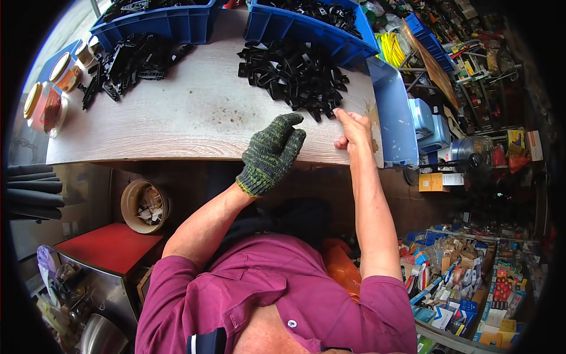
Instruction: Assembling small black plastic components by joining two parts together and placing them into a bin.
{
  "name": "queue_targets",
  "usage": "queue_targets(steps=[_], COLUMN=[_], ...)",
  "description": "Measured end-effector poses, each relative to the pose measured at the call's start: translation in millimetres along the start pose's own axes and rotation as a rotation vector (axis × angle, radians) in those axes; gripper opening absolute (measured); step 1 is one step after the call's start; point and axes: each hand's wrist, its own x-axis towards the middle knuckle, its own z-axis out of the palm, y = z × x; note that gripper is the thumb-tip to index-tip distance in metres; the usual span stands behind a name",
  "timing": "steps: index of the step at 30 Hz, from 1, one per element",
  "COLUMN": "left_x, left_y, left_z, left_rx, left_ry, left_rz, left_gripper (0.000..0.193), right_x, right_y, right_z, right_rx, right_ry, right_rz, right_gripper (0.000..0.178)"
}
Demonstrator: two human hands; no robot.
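Your left hand (271,154), in a green-and-black glove (257,175), has its fingers bent close together; whether it grips anything, I cannot tell. Your bare right hand (356,128) is partly curled, its foremost fingertip at the near edge of the heap of black parts (292,75); any pinch is unclear. That heap lies just ahead of both hands on the table (177,121), a blue bin (295,26) beyond it

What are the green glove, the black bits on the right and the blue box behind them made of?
The green glove: seemingly knitted yarn, matte and mottled. The black bits: probably plastic, with glossy highlights, though painted metal is possible. The blue box: likely plastic, smooth, with ribs.
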Motion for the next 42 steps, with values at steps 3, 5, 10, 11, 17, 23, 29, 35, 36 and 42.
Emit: queue_targets(steps=[3,5,10,11,17,23,29,35,36,42], left_x=[-1.0,-3.0,8.1,9.3,24.7,26.2,22.7,28.6,31.0,41.1], left_y=[3.4,5.1,-19.1,-21.4,-18.2,-31.3,-17.1,-30.9,-26.5,4.5], left_z=[-4.4,-6.0,7.9,7.2,-1.1,1.4,-2.4,-1.1,-4.9,-26.9], left_rx=[0.08,0.073,0.17,0.098,0.072,0.089,0.064,0.042,0.043,-0.222], left_ry=[0.024,0.055,0.056,0.032,-0.089,-0.012,0.034,0.16,0.161,0.016], left_rz=[-0.002,0.026,0.211,0.162,0.197,0.267,0.099,0.051,0.053,-0.468], left_gripper=[0.028,0.027,0.027,0.027,0.036,0.038,0.03,0.025,0.025,0.027], right_x=[1.9,-1.4,3.5,0.7,-29.2,-48.8,-61.3,-66.7,-67.0,-67.4], right_y=[-0.8,-1.1,9.3,12.7,30.8,32.3,28.1,20.9,21.6,25.3], right_z=[12.6,14.1,-8.9,-8.5,15.3,38.5,44.5,60.2,61.3,68.5], right_rx=[-0.172,-0.175,0.018,0.047,0.295,0.417,0.366,0.294,0.288,0.22], right_ry=[-0.016,-0.02,-0.036,-0.133,-0.562,-0.584,-0.554,-0.376,-0.411,-0.445], right_rz=[-0.028,-0.071,-0.017,-0.044,-0.206,-0.191,-0.203,-0.222,-0.275,-0.426], right_gripper=[0.03,0.031,0.022,0.021,0.023,0.021,0.029,0.029,0.029,0.025])
